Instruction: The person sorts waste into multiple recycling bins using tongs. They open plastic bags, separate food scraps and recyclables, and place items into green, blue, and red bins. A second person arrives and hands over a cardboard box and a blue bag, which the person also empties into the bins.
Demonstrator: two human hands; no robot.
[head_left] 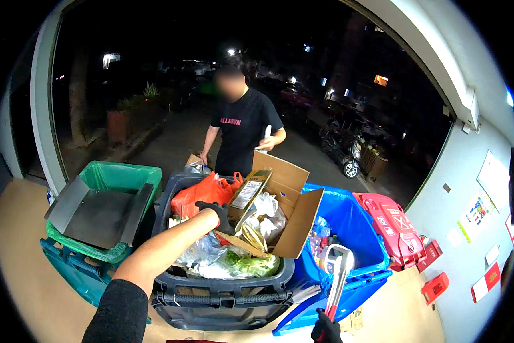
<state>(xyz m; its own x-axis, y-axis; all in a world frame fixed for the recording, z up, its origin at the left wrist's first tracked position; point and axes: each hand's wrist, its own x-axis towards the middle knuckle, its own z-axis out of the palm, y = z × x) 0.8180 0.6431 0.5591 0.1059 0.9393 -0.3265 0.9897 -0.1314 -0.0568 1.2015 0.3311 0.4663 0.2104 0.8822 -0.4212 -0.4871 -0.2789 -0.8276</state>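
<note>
Left hand, black glove, reaches into the dark grey wheelie bin, fingers curled on the lower edge of the open cardboard box — looks like a grip on the flap, but the contact itself is partly hidden. The box sits tilted on top of the heaped waste, leaning toward the blue bin.

Right hand, also gloved, is clenched round the handle of long red-and-silver tongs, tips up over the blue bin's rim, holding nothing.

Risks as I see them:
- Box is propped, not seated. Pulling on one flap may tip it and dump the white bags inside it into the gap between the bins.
- Orange plastic bag lies just beside the box; dragging the box could snag or tear it.
- Leafy greens and clear film below look wet, so the cardboard is likely soft and the flap could rip off.
- Forearm is bare above the glove, close to the box edges.
- Another person stands just behind the bins, holding something white; anything tipped backwards goes their way.
</note>
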